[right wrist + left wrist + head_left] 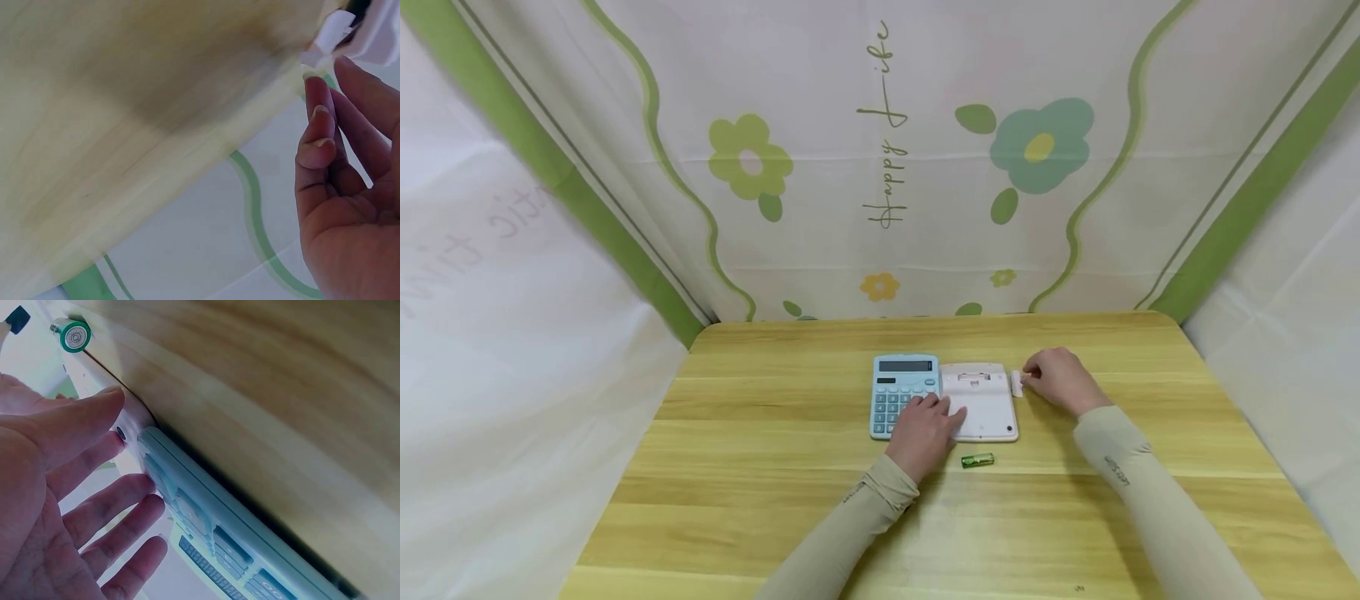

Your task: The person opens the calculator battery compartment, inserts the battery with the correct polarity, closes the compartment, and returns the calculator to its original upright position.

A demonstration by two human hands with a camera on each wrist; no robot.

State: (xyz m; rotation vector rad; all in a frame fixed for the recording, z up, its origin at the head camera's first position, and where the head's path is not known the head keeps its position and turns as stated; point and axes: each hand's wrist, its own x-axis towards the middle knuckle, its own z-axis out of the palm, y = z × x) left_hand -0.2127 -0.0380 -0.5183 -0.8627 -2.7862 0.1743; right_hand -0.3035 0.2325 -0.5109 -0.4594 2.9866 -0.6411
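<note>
Here we go: R hand [1063, 382] pinches a small white cover [1017, 383], long axis toward the counter's [790, 333] far edge, just right of the white calc [988, 410]; L hand [921, 437], fingers spread, over both that and blue calc [904, 381].

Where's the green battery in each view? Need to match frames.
Head: battery in the lower half, right of centre, just right of the left hand.
Left wrist: battery near the top left corner, above the thumb, round end facing the camera.
Right wrist: not in it.
Shared landmark: the wooden table, in all three.
</note>
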